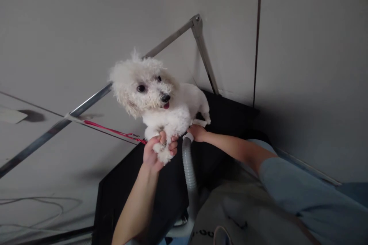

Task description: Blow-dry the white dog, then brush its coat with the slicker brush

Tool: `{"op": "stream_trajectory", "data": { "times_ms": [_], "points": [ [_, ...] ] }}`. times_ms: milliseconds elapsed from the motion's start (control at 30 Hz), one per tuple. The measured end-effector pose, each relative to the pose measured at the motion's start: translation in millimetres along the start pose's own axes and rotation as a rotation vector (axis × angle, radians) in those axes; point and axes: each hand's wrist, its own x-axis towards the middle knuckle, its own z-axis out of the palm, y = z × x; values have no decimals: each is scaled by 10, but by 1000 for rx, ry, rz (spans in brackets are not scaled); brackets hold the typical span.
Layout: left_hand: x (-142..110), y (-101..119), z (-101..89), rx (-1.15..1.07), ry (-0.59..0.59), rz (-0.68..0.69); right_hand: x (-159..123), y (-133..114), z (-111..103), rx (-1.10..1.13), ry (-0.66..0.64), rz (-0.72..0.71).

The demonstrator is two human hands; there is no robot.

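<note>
A white curly-haired dog [149,92] is on a black table [138,176], its front end raised and its mouth slightly open. My left hand [156,153] is closed around the dog's front paws. Beside the dog's belly, my right hand [197,133] grips the white end of a grey corrugated hose [189,164]. A flat white nozzle [199,122] shows just past my fingers, close to the dog's underside. Part of the grip is hidden behind the hand.
A metal arm [89,101] runs diagonally behind the dog and joins an upright [204,51] at a hinge. A red leash [115,132] stretches from that arm toward the dog. Loose cables [54,210] lie at the lower left, near a grey wall [71,15].
</note>
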Motion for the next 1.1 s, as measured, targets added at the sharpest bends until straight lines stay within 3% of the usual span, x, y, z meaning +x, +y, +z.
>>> {"op": "stream_trajectory", "data": {
  "times_ms": [167, 267, 333, 433, 567, 700, 867, 1000, 1100],
  "points": [
    [-62, 243, 107, 111, 61, 75, -108, 284, -292, -51, -2, -255],
    [-98, 408, 203, 131, 125, 111, -95, 520, -413, -89, -98, -499],
    [-121, 523, 246, 79, 175, 91, -88, 655, -451, -123, -171, -588],
    [-158, 670, 259, -53, 210, 53, -75, 785, -472, -175, -186, -616],
    [-199, 744, 217, -145, 169, 60, -15, 830, -479, -195, -302, -684],
    [-233, 686, 190, -209, 120, 72, 86, 852, -459, -245, -311, -659],
    [-286, 568, 171, -275, 257, 132, 163, 932, -340, -285, -428, -693],
    [-319, 504, 145, -228, 220, 136, 218, 950, -218, -296, -411, -664],
    [-326, 480, 152, -192, 259, 134, 234, 918, -132, -282, -430, -664]
  ]
}}
